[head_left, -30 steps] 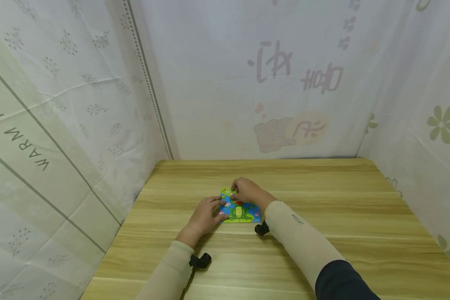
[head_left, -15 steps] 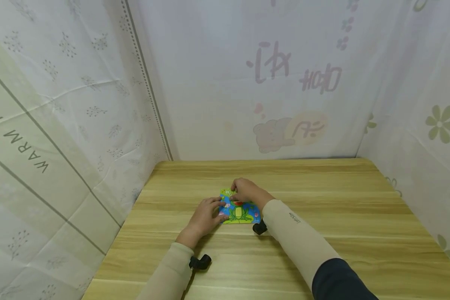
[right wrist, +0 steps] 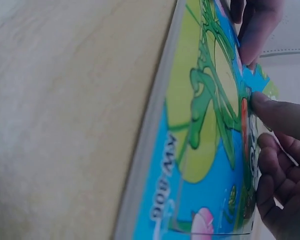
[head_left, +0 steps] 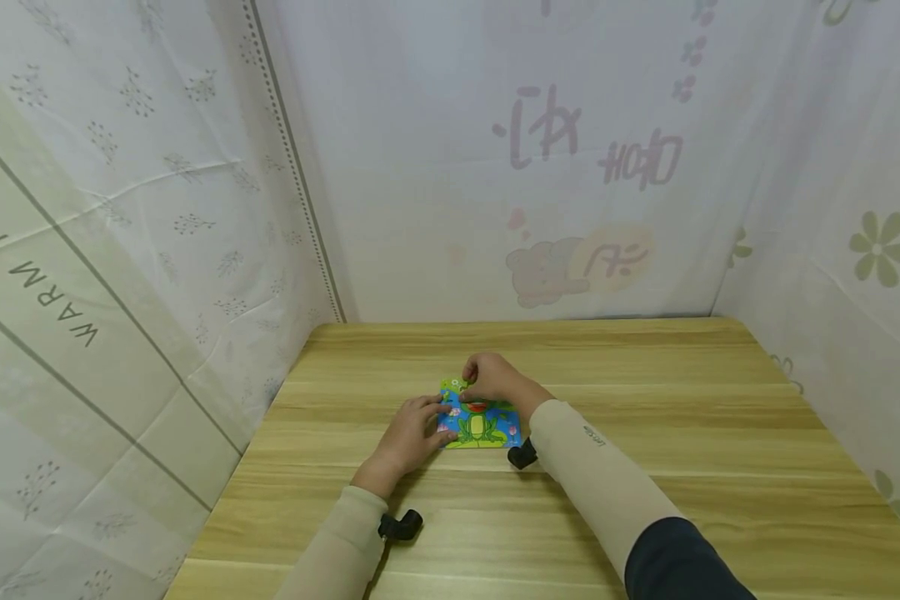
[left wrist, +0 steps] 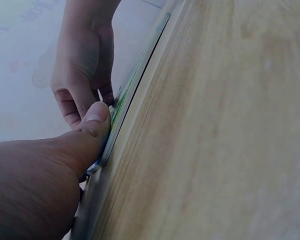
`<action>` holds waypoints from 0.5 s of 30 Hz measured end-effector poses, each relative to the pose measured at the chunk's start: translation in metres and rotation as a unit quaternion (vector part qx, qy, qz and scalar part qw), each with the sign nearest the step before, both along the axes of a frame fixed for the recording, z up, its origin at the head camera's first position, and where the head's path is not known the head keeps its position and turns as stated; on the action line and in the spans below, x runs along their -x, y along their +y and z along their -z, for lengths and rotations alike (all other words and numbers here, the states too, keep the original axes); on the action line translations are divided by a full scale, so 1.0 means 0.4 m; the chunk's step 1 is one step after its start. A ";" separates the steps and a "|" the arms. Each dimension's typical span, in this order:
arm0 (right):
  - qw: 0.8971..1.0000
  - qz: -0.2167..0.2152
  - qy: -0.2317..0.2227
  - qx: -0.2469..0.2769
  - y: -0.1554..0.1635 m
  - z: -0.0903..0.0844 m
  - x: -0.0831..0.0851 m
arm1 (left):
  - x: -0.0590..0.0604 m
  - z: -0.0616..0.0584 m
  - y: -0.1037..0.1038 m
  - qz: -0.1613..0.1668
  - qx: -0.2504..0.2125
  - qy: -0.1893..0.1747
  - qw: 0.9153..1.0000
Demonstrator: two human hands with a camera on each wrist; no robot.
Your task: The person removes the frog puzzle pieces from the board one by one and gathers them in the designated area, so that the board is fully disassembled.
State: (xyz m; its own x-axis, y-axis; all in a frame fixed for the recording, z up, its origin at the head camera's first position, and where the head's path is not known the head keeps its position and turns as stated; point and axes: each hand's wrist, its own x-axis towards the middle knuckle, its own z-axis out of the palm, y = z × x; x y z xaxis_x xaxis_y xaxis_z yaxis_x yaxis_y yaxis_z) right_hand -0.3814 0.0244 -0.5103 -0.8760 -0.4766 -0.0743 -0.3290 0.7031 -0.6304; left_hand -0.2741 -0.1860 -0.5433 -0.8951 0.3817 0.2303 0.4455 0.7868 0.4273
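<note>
Right hand [head_left: 492,379] slightly higher, frog board [head_left: 478,427] head-away, long axis unclear

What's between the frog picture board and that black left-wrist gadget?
The head view shows bare wood-grain tabletop between the frog picture board and black gadget.

Piece [left wrist: 100,95] sat within grip of right hand [head_left: 497,380], picture board [head_left: 478,428] lay beneath on table [head_left: 645,433], left hand [head_left: 409,432] rested left of grip, curtain [head_left: 435,167] hung behind.

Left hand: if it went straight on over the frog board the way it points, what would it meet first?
Probably the right hand, ahead over the frog board in the head view; any height gap is hard to judge.
</note>
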 end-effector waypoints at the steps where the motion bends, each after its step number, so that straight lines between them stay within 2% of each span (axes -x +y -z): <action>1: 1.000 0.000 0.000 0.007 0.001 0.001 0.001 | 0.000 0.000 0.000 0.000 0.000 0.000 1.000; 7: 0.999 0.001 -0.008 0.048 0.007 0.004 0.003 | -0.001 0.000 0.001 0.000 0.003 0.000 1.000; 15: 0.999 0.006 -0.003 0.054 0.009 0.003 0.003 | 0.001 0.003 0.000 -0.003 0.006 0.000 1.000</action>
